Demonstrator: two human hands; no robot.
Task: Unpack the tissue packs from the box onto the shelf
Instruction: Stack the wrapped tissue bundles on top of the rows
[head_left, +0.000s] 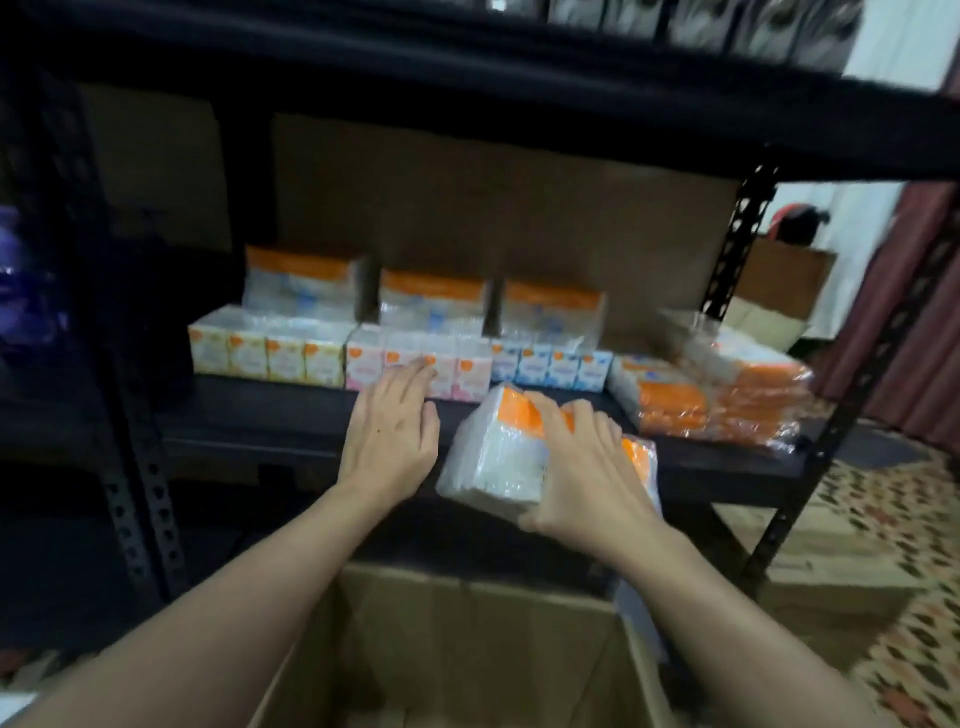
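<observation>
A person is standing at a black metal shelf (270, 415), with an open cardboard box (467, 644) sitting just below their arms. The right hand (582, 467) is gripping a plastic-wrapped tissue pack (493, 457), white with orange ends, its fingers spread and curled over the top. The pack is hanging tilted over the shelf's front edge, near the blue row (550, 366). I cannot tell whether it is touching the board. The left hand (389, 431) is holding nothing. Its fingers are lying straight, with the tips touching the front of the pink row (467, 374).

The pack is probably being set down. Doing that well means levelling it first, then easing it onto the bare strip of board in front of the rows. The left hand should be bracing the pink packs so nothing gets nudged backward. The wrapping looks slick, so a firm grip matters until the pack is sitting flat.

The shelf is holding three front rows of small packs: the yellow row (265, 356), then pink, then blue. Three larger orange-topped packs (434, 296) are standing behind them. A wrapped orange stack (717, 400) is lying to the right, blurred.

The box is showing only brown cardboard walls and flaps. Its bottom is out of view, so I cannot tell how many packs are waiting inside.
</observation>
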